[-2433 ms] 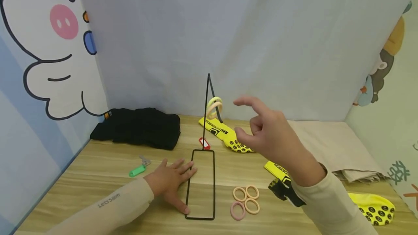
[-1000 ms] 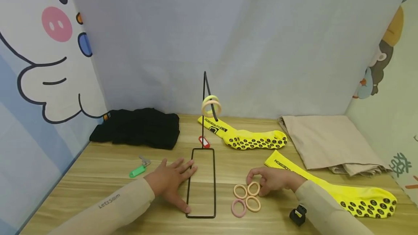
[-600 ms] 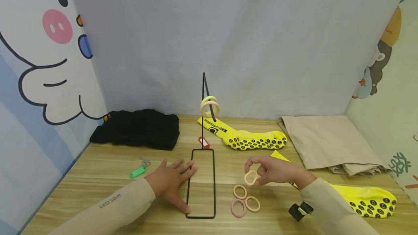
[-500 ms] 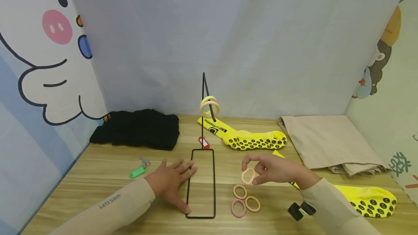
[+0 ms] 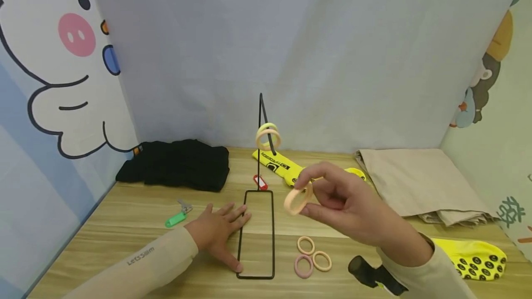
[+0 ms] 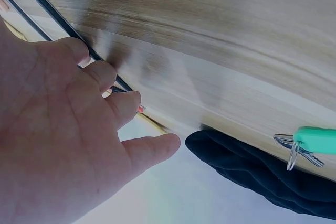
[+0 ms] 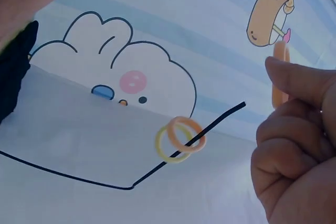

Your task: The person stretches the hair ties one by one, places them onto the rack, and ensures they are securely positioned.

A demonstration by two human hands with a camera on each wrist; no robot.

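Between thumb and index finger my right hand (image 5: 353,202) pinches a peach ring (image 5: 293,202), raised above the table to the right of a black wire stand (image 5: 273,234). In the right wrist view the ring (image 7: 281,72) shows edge-on at the fingertips. A yellow ring (image 7: 163,148) and a peach ring (image 7: 202,142) hang on the stand's slanted arm. My left hand (image 5: 216,230) lies with fingers spread across the left side of the stand's base. Three rings, two of them peach and one pink ring (image 5: 304,266), lie right of the base.
Black folded cloth (image 5: 178,165) lies at the back left, with a green-tagged key (image 5: 175,218) before it. A red key tag (image 5: 260,182) sits behind the base. Yellow socks (image 5: 478,260) and beige cloth (image 5: 407,179) are on the right.
My right hand went down to the rings, picked up one peach ring, and has lifted it up and leftward toward the stand. My left hand has stayed on the base.
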